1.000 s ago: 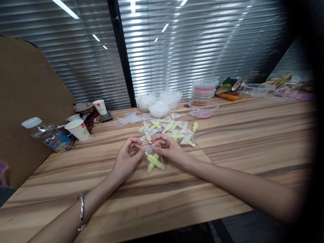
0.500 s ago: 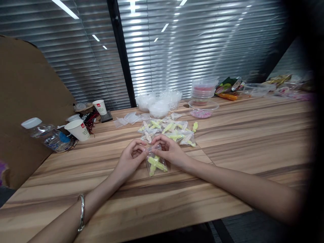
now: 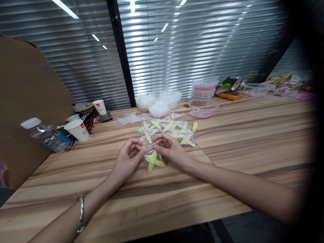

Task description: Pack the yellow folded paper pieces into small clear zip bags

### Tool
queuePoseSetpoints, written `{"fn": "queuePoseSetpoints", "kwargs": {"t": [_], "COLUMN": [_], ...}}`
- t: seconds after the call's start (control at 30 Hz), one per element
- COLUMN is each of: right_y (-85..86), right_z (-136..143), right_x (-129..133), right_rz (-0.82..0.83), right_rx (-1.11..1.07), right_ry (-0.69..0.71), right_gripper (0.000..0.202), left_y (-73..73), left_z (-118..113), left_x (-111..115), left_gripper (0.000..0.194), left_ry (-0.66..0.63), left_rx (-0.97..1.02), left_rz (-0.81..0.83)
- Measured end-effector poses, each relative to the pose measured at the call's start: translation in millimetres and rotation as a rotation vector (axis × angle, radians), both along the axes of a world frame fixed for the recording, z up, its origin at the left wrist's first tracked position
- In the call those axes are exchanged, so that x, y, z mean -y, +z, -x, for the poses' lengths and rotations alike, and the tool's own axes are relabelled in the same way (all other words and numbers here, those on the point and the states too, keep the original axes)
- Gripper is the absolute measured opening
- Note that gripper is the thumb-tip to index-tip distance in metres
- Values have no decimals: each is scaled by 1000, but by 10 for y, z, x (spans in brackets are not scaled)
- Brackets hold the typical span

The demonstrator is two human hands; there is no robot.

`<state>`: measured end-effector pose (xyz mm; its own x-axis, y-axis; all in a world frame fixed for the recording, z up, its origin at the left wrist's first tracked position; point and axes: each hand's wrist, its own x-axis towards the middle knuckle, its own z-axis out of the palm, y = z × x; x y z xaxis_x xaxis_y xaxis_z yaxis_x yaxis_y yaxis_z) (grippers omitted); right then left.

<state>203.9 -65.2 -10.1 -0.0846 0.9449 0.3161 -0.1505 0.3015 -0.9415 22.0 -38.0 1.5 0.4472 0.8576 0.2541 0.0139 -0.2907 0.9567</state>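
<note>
A small clear zip bag [image 3: 153, 162] with yellow-green pieces crossed inside it is held at its top edge over the table. My left hand [image 3: 129, 156] pinches the bag's upper left corner between thumb and fingers. On the other side, my right hand [image 3: 170, 147] grips the upper right part of the same bag, thumb on the near face. Just beyond my fingers lies a group of filled clear bags [image 3: 174, 130] with similar yellow-green and whitish pieces. A loose yellow-green piece [image 3: 194, 127] rests to their right.
Flat clear bags [image 3: 131, 118] and puffy white plastic bundles [image 3: 159, 106] lie farther back. Stacked clear tubs [image 3: 204, 88] stand behind an open tub [image 3: 204, 108] holding pink bits. At left are paper cups [image 3: 78, 130], a plastic bottle [image 3: 48, 136] and a cardboard panel [image 3: 27, 101].
Both hands have shifted the bag slightly to the left and away from me. Its hold at the top edge stays, and the surrounding things look the same.
</note>
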Motion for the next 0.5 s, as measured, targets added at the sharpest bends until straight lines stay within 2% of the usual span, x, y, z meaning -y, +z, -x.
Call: {"fn": "queuePoseSetpoints", "kwargs": {"t": [0.33,0.5], "right_y": [18,2], "right_z": [9,34], "right_x": [22,57], "right_rz": [33,0], "right_rx": [-31,58], "right_ry": [44,86], "right_gripper": [24,21], "left_y": [46,16], "left_z": [-18,-17], "left_x": [50,67], "left_gripper": [23,26], "left_ry": [-85,-111], "left_rx": [-43,-37], "left_rz": [76,38]}}
